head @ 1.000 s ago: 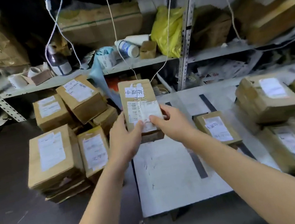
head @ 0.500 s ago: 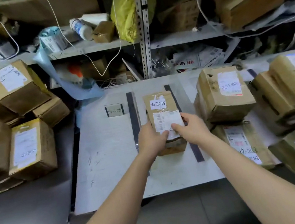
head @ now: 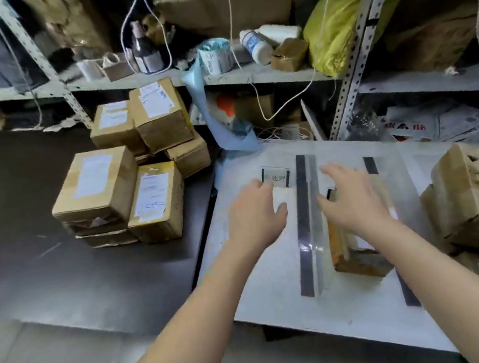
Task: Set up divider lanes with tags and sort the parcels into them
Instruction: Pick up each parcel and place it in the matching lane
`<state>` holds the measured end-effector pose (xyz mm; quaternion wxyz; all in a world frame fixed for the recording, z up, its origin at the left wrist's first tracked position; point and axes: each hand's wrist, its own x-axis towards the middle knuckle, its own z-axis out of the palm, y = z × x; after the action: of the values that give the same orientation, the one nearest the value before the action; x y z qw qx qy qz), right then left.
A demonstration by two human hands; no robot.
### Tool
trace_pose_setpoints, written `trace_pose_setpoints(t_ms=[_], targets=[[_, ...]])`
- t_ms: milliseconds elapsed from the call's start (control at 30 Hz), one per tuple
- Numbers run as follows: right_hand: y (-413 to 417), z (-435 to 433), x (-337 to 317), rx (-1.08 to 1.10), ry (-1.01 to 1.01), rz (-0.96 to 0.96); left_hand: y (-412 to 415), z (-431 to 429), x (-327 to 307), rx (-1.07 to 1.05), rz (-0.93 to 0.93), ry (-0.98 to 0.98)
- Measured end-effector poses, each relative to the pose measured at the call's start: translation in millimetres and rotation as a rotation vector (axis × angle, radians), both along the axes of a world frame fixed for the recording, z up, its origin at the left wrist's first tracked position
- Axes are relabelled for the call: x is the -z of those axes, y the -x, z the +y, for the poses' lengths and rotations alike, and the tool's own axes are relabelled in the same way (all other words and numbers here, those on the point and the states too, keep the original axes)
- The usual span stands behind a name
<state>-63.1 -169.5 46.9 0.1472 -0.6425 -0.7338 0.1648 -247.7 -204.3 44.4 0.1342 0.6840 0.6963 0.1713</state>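
— Parcel (head: 359, 259), location?
— Brown cardboard, flat on white surface (head: 270, 296), in lane between clear glossy divider (head: 308, 226) w/ dark base strip and second dark strip (head: 370, 164).
— Hands?
— R hand (head: 354, 200) palm-down over parcel top, grip apart, fingers spread; contact hard to tell. L hand (head: 254, 218) just left of divider, grip apart, clamped on nothing, fingertips at small rectangular tag (head: 276, 177).
— Else?
— Taped boxes (head: 100, 188) w/ white labels, stacked on dark matte surface (head: 16, 218) at left. Big box (head: 464, 207), scuffed, at right.
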Motion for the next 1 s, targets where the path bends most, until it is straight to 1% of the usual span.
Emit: trace_pose_setpoints(t_ms=[67,167,200,333,433,467,533,633,700,767,833,867,1000], targets=[[52,8,-15,-0.147,-0.085,-0.054,57,0,-17,-0.048,0.207,-0.057],[134,16,-28,-0.294,-0.157,-0.119,144,-4,-40,-0.144,0.375,-0.083],[161,18,-31,-0.331,-0.163,-0.124,174,-6,-45,-0.179,0.4,-0.078],[265,25,-37,-0.411,-0.17,-0.113,279,-11,-49,-0.3,0.401,-0.029],[335,32,-32,-0.432,-0.127,-0.084,345,-10,-43,-0.359,0.42,0.014],[355,34,-28,-0.43,-0.097,-0.068,364,-8,-38,-0.376,0.399,0.028],[391,39,-17,-0.408,-0.019,-0.012,395,-4,-26,-0.426,0.275,0.058],[433,38,-1,-0.294,0.159,0.193,424,2,-5,-0.5,0.035,0.152],[451,36,9,-0.186,0.255,0.3,433,4,8,-0.492,-0.146,0.238],[460,37,20,-0.082,0.282,0.334,436,6,20,-0.47,-0.374,0.279],[463,38,29,0.005,0.302,0.342,435,6,32,-0.462,-0.538,0.241],[463,39,32,0.023,0.313,0.351,434,5,36,-0.461,-0.567,0.217],[459,39,31,0.027,0.325,0.42,430,6,43,-0.476,-0.561,0.18]])
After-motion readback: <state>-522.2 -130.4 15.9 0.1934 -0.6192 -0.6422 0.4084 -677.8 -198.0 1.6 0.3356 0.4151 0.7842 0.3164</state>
